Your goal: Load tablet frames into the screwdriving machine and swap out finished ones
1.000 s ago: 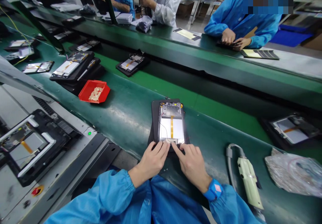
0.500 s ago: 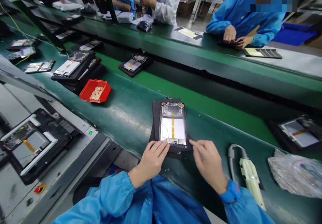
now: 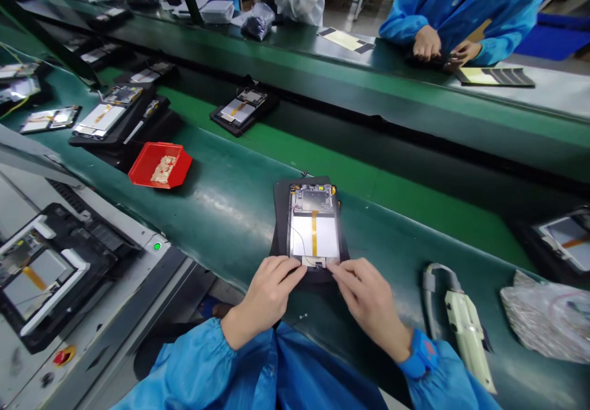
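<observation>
An opened tablet (image 3: 314, 232) lies in front of me, its circuit board at the far end. An orange tape strip runs down its pale battery, and a thin dark wire curves over the left part. Dark flat pads (image 3: 280, 213) lie beneath it. At its near left corner, my left hand (image 3: 267, 293) is closed, thumb and fingers gripping the edge. My right hand (image 3: 369, 296) is also closed, its fingertips brought together at the near right edge. Whatever is between the right fingertips is too small to make out.
A red bin (image 3: 161, 165) of small pale pieces sits left, before stacked opened tablets (image 3: 104, 115). To the right lie a pale green handheld tool (image 3: 468, 330) and a clear plastic bag (image 3: 544, 318). A machine (image 3: 115, 262) stands at lower left. Co-workers' hands (image 3: 428, 44) are across the line.
My right hand has moved left from beside the tablet onto its near edge. My left thumb and fingers have closed at the near left corner. The view has tilted down slightly.
</observation>
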The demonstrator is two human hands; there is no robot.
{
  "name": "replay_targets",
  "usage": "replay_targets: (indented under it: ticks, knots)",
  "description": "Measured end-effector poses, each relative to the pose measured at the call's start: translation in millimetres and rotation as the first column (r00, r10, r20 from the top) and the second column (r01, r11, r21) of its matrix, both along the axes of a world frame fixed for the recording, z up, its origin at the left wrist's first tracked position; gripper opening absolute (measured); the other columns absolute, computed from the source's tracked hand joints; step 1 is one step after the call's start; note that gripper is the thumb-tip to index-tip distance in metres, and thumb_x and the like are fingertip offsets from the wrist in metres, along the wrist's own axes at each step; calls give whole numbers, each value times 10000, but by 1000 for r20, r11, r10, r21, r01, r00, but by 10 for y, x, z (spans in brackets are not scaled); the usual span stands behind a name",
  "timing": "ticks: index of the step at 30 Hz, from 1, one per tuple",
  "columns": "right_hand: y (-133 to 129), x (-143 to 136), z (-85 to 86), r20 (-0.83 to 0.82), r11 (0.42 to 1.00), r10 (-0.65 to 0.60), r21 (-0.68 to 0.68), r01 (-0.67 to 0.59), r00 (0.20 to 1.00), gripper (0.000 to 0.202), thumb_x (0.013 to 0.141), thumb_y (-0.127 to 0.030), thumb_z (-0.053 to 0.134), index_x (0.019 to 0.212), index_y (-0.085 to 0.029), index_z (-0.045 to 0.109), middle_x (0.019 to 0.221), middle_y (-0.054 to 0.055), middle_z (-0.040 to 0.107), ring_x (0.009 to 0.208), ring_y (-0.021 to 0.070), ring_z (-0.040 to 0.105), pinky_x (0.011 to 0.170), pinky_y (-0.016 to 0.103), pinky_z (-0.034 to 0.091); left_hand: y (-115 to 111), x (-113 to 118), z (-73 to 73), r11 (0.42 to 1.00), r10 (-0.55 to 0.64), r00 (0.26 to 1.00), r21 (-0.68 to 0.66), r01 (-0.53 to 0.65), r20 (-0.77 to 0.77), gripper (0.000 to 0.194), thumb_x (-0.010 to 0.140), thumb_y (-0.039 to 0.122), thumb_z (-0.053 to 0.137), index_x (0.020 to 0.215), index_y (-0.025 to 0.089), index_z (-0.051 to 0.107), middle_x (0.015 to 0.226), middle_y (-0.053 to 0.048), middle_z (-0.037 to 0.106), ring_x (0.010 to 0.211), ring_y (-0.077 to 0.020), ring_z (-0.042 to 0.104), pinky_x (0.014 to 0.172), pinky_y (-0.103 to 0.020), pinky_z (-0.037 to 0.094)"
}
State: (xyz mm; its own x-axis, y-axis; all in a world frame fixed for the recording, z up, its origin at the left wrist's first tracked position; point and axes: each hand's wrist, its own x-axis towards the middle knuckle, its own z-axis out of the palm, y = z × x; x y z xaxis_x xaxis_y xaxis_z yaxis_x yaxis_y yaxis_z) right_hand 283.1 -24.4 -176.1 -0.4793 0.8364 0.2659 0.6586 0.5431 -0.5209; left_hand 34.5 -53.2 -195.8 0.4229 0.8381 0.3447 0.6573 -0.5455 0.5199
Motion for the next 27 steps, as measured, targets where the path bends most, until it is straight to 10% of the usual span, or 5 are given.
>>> replay_targets:
  ticks: [8, 13, 17, 22, 27]
  knots:
    - [-82, 36, -227, 287, 976, 119, 144, -165, 950, 407, 955, -89, 473, 1317, -198, 622, 1008, 103, 648, 887, 232, 543, 703, 374, 413, 34, 18, -121, 996, -37, 982, 70, 50, -185, 466, 922, 63, 425, 1349, 153, 589, 1270, -127, 660, 1162, -259, 551, 941, -434, 448]
    - [-72, 82, -140, 94, 996, 73, 53, -78, 993, 427, 950, -99, 491, 1322, -263, 619, 1009, 81, 650, 910, 214, 588, 748, 358, 480, 46, -33, -47, 993, 112, 986, -35, -109, 119, 436, 942, 65, 412, 1282, 225, 633, 1227, -109, 676, 1155, -233, 581, 967, -427, 479]
    - [187, 181, 5, -90, 965, -241, -126, 229, 966, 281, 977, -219, 521, 1221, -244, 656, 1019, 82, 639, 884, 207, 611, 754, 347, 514, 201, -149, 48, 845, 482, 809, -423, -327, 337, 280, 967, 177, 479, 1174, 218, 664, 1089, -93, 678, 1000, -202, 642, 889, -368, 538]
    - [529, 206, 21, -11, 899, -282, -353, 260, 959, 315, 975, -375, 536, 1211, -209, 662, 1035, 73, 658, 804, 182, 627, 713, 321, 535, 359, -258, 49, 664, 588, 726, -725, -181, 357, 342, 940, 283, 562, 1259, 189, 641, 1112, -94, 686, 929, -179, 669, 822, -328, 565]
    - [602, 117, 22, 60, 922, -278, -265, 284, 959, 301, 972, -398, 532, 1146, -207, 685, 910, 55, 654, 714, 173, 600, 672, 321, 518, 338, -257, 176, 543, 688, 570, -839, 5, 449, 360, 895, 314, 623, 1212, 154, 682, 1157, -139, 706, 935, -202, 678, 753, -319, 560]
